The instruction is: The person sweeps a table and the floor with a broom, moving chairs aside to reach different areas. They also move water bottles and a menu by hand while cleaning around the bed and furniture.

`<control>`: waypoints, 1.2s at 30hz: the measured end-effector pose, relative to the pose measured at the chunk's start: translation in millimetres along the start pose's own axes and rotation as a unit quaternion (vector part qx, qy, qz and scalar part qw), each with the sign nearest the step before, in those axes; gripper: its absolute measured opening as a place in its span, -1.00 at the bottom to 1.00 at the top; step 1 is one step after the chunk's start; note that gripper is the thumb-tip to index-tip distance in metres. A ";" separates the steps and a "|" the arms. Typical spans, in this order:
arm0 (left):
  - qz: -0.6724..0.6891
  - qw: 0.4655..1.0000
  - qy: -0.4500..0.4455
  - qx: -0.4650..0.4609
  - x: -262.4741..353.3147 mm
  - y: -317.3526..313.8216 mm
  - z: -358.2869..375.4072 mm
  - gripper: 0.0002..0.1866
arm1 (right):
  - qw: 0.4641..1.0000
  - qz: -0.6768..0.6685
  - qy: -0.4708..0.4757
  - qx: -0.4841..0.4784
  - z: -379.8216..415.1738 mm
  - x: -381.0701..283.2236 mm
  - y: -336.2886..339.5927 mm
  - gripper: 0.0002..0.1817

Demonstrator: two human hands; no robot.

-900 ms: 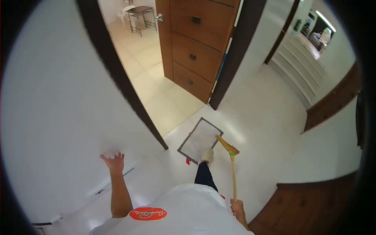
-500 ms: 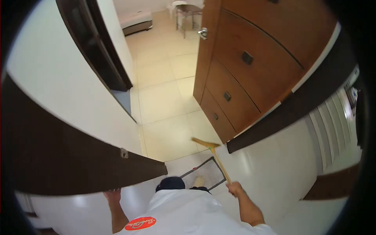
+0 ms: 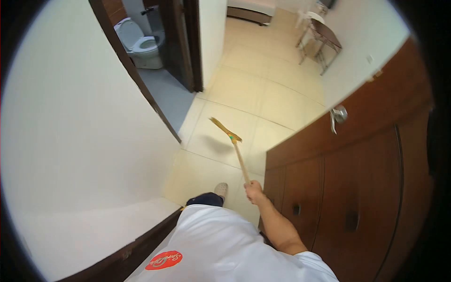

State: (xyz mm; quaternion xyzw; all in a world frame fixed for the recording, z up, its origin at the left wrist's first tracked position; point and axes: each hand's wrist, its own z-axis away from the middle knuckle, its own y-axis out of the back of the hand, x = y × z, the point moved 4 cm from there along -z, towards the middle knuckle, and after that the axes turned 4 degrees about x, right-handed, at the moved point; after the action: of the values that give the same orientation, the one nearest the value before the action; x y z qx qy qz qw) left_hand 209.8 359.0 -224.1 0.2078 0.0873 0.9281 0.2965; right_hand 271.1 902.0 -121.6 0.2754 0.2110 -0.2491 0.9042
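Observation:
My right hand (image 3: pixel 254 191) is wrapped around the pale handle of a broom (image 3: pixel 240 159). The broom's wide yellowish-brown head (image 3: pixel 225 130) points away from me, raised above the tiled floor, with a shadow lying on the tiles below it. A small green patch shows where handle and head meet. Out of view is my left hand. One beige shoe (image 3: pixel 221 189) of mine stands on the tiles just past the doorway.
An open brown wooden door (image 3: pixel 357 174) with a metal lever handle (image 3: pixel 337 117) stands close on my right. To the left are a white wall (image 3: pixel 89 141) and a bathroom doorway with a toilet (image 3: pixel 144 47). A small table (image 3: pixel 324 35) and a bed base (image 3: pixel 249 15) are further back.
I have stepped forward through the doorway, carrying the broom in my right hand. My left hand, earlier by the door frame, has left the view. The bathroom has come into sight.

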 end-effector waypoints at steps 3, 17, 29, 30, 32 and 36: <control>-0.255 0.920 -0.272 0.118 145.5 -42.2 18.9 -0.54 | 0.999 -0.020 -0.028 -0.015 -57.0 -89.0 41.1 -0.64; 0.190 0.977 -0.093 -0.007 503.7 -260.9 -112.0 -0.71 | 0.988 -0.091 -0.117 -0.033 -451.8 -320.4 278.3 -0.93; 0.002 0.995 0.102 -0.015 826.0 -471.9 -180.5 -0.67 | 0.940 -0.182 -0.283 0.049 -680.2 -491.2 463.2 -0.89; -0.016 0.995 0.100 -0.016 875.2 -482.3 -210.5 -0.66 | 0.946 -0.184 -0.262 0.045 -705.0 -507.2 472.1 -0.91; -0.062 0.995 0.077 -0.018 985.4 -507.4 -268.8 -0.63 | 0.958 -0.177 -0.224 0.038 -745.6 -540.0 495.8 -0.94; -0.137 0.981 -0.122 -0.071 1276.9 -562.3 -298.3 -0.57 | 0.923 -0.266 -0.264 0.090 -747.0 -607.2 528.5 -0.71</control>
State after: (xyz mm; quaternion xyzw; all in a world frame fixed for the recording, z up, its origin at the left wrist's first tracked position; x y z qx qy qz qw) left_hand -573.7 1551.3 -226.1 0.2837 0.0115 0.8504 0.4430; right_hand -89.8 1938.2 -166.2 0.2139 0.0064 -0.5620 0.7990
